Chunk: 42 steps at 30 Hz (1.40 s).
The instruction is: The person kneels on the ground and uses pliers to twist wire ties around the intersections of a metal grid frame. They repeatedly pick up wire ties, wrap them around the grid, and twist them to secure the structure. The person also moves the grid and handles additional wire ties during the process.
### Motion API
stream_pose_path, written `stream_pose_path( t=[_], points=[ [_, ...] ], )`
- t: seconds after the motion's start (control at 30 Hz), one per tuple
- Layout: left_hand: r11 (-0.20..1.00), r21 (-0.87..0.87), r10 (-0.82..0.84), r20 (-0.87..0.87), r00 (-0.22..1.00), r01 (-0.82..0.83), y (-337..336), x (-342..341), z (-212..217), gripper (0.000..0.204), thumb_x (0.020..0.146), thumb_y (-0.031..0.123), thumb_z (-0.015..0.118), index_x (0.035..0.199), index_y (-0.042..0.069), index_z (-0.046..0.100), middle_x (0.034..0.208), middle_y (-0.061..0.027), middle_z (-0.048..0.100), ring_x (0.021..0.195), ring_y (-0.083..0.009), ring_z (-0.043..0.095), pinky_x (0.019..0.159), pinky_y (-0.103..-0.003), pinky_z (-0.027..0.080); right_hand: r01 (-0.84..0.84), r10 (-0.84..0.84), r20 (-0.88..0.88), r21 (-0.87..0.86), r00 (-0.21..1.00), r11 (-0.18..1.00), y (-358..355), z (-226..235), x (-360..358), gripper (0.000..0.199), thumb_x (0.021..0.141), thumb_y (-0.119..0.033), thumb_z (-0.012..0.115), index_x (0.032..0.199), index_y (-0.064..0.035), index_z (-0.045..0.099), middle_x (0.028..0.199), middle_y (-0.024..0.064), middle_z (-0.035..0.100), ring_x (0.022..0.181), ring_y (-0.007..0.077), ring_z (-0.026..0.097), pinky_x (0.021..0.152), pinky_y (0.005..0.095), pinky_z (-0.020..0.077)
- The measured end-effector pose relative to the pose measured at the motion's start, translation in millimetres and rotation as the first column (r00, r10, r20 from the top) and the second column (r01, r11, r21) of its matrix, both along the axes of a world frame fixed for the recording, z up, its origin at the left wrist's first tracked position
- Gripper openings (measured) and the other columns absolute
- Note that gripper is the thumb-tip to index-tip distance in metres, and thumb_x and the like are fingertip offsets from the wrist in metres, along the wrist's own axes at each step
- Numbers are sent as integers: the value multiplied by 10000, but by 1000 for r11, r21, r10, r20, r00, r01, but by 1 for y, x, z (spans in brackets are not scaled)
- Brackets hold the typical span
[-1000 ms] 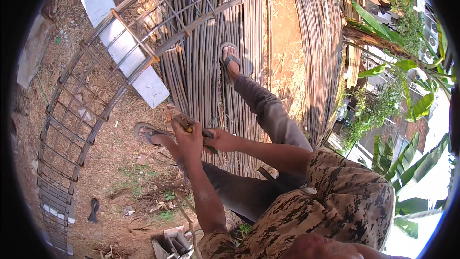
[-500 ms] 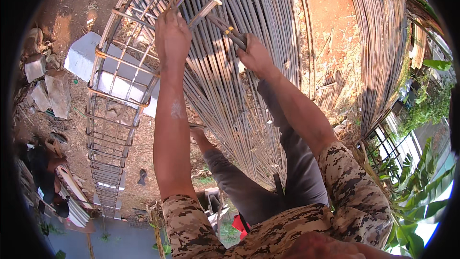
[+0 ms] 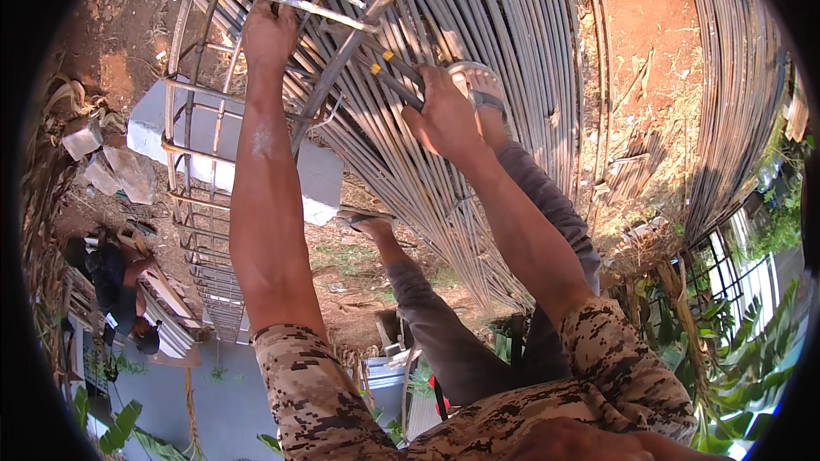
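My left hand (image 3: pixel 269 34) is closed around a bar of the rebar cage (image 3: pixel 256 0), up at its near end. My right hand (image 3: pixel 444 115) grips pliers (image 3: pixel 393 77); their long axis runs from my fist up and to the left, nose toward a slanting cage bar. The cage stretches away down the left side, its long axis running toward my feet. Beneath it lie long steel rods (image 3: pixel 512 26) and a pale flat slab (image 3: pixel 218 141) on the red dirt (image 3: pixel 649 8).
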<state>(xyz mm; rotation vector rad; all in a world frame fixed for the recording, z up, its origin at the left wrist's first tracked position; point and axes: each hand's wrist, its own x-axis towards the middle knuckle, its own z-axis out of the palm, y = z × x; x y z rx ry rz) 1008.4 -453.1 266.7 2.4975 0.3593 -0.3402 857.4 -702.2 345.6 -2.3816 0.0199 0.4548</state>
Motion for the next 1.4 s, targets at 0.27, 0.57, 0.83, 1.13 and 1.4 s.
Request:
stream_pose_path(
  t=[0.27, 0.57, 0.83, 1.13, 1.4],
  points=[
    [978, -181, 137, 167, 976, -106, -22, -13, 35, 505, 984, 374, 444, 1055, -108, 576, 967, -340, 629, 955, -507, 600, 854, -521, 455, 25, -20, 112, -48, 993, 999, 16, -15, 16, 627, 699, -133, 744, 1255, -1, 486, 1106, 180, 549, 1004, 363, 586, 840, 450, 500],
    [947, -217, 272, 147, 951, -238, -26, -24, 54, 350, 958, 196, 419, 1097, -124, 394, 1003, -384, 568, 934, -490, 609, 859, -494, 450, 118, -99, 122, -167, 988, 979, 52, -19, 30, 556, 681, -111, 751, 1179, 2, 531, 1048, 146, 551, 974, 321, 591, 822, 454, 507],
    [997, 38, 56, 110, 992, -60, -13, -35, 51, 334, 914, 147, 479, 1057, -144, 400, 981, -343, 523, 889, -426, 584, 806, -453, 481, 5, 63, 297, -220, 953, 975, 59, -61, 55, 410, 698, -174, 771, 981, 53, 579, 989, 177, 548, 902, 336, 604, 782, 419, 524],
    [967, -231, 196, 427, 883, -103, -16, -205, 121, 183, 974, 112, 443, 1083, -23, 500, 1130, -204, 548, 1058, -328, 542, 902, -442, 438, -65, 129, 207, -289, 970, 955, 52, -95, 63, 551, 713, -346, 741, 1106, 10, 595, 1005, 173, 586, 879, 339, 645, 747, 433, 552],
    [719, 59, 606, 435, 666, -693, 7, -193, 31, 457, 1071, 354, 321, 1156, -84, 419, 1139, -239, 385, 1062, -301, 390, 1007, -400, 317, -91, 184, 214, -384, 959, 919, 48, -98, 61, 468, 691, -343, 750, 965, 11, 612, 907, 161, 617, 759, 335, 664, 626, 439, 556]
  ],
)
